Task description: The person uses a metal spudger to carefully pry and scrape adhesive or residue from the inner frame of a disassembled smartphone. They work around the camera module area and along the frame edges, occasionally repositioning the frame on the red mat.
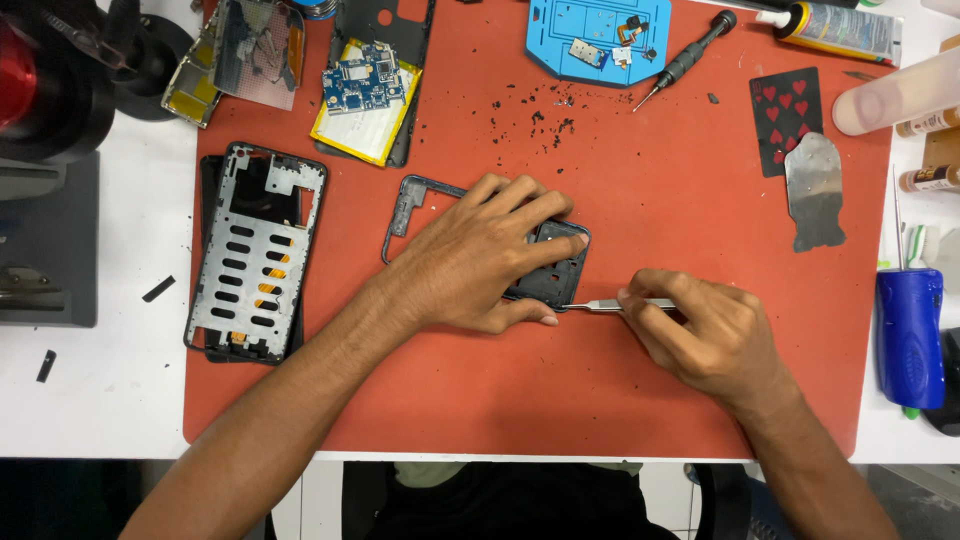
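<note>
Starting at your left, a silver slotted metal phone chassis (252,255) lies on the red rubber work mat (520,400); above it, a blue circuit board (362,82) sits on a yellow-edged battery pack (352,135); your left hand (480,260) presses flat, fingers spread, on the dark grey plastic phone frame (405,205) at mat centre, its thin rim open and scuffed; your right hand (710,335) pinches a slim steel pry tool (590,306), tip touching the frame's lower corner; farther right, a black card with red hearts (785,115); top right, a white-and-yellow labelled glue tube (835,30); a blue handle (910,335) at the edge.
</note>
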